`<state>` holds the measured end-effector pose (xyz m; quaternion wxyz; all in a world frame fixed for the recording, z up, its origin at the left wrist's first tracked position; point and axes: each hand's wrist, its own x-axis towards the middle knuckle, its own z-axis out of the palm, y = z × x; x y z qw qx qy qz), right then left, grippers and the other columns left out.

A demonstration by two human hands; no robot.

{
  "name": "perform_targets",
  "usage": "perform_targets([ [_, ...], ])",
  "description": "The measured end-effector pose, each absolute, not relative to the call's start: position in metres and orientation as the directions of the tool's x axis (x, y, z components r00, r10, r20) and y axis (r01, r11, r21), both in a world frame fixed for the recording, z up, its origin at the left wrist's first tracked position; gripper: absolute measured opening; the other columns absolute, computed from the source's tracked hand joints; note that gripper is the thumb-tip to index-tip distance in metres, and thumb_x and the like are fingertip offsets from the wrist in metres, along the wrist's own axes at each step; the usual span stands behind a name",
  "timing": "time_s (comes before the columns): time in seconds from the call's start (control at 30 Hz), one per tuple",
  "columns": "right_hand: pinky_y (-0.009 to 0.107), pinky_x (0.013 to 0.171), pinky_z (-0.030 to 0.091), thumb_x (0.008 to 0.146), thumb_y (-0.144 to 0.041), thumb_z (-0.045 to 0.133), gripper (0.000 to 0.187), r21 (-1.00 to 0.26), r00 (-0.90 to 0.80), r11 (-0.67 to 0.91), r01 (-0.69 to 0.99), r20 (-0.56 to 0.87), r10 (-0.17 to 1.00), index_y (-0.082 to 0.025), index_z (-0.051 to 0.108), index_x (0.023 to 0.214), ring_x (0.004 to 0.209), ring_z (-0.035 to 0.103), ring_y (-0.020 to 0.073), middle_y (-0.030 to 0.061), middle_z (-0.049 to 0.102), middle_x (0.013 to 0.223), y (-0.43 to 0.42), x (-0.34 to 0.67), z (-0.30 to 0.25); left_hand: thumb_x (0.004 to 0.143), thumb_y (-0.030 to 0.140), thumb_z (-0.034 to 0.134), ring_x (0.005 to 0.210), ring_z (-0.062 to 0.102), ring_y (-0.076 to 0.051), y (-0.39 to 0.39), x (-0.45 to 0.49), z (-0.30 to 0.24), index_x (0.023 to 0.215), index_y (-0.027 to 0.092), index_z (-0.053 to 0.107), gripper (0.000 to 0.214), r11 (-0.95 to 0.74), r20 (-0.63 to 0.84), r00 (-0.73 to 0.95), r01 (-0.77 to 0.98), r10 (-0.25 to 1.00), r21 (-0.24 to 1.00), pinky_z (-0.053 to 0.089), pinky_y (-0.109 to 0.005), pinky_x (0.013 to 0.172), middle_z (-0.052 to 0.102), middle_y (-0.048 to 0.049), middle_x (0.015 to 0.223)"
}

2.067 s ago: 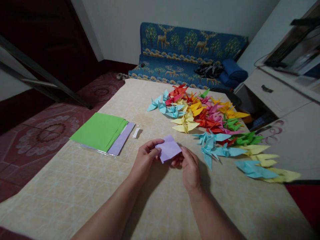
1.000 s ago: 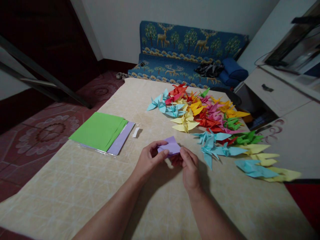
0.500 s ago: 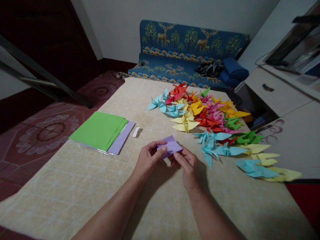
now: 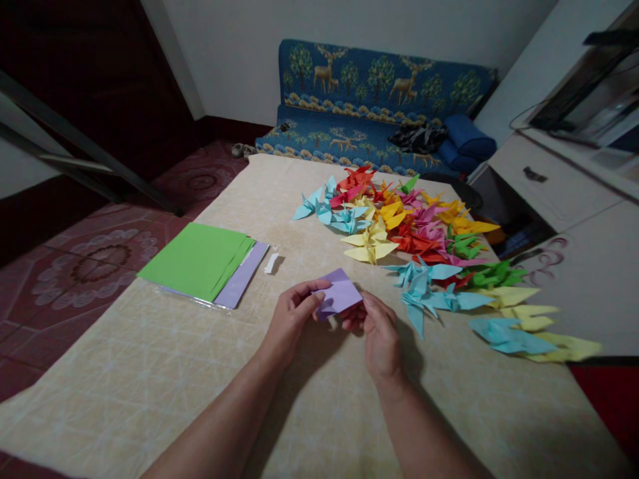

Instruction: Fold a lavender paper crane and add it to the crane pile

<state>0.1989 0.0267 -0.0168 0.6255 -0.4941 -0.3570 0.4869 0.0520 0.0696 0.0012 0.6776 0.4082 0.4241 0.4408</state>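
A folded lilac paper is held just above the desk, near its middle. The left hand has its fingers clamped on the paper's left edge; the right hand pinches its right corner. Toward the desk's right edge lies a heap of coloured paper cranes; toward its left edge, a stack of green sheets.

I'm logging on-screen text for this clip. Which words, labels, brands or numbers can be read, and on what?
None can be read: the purple paper in the left hand and right hand, the green sheets and the paper cranes are blank; the sofa shows only pictures.
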Motion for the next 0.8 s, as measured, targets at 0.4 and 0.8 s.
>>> perform_targets([
  [0.4,0.024,0.049,0.041,0.082,-0.037,0.054,0.024,-0.968,0.259,-0.035,-0.25,-0.101,0.961,-0.017,0.066,0.078,0.052,0.053,0.0136,0.0018,0.063,0.064,0.027,0.201,-0.015,0.067,0.027,0.079,0.067,0.06,-0.014,0.068,0.054,0.008,0.1,0.011,0.07,0.037,0.291,-0.229,0.232,-0.284,0.946,0.914,0.044,-0.023,0.062,0.071,-0.0072,0.084],
  [0.8,0.024,0.049,0.042,0.069,-0.04,0.07,0.02,-0.995,0.326,-0.086,-0.056,-0.099,0.94,-0.022,0.062,0.071,0.054,0.052,0.0148,-0.0023,0.058,0.061,0.029,0.197,-0.001,0.071,0.029,0.076,0.065,0.056,-0.014,0.066,0.056,0.007,0.095,0.01,0.069,0.031,0.236,-0.175,0.319,-0.164,0.931,0.958,0.041,-0.024,0.062,0.066,-0.0054,0.078],
])
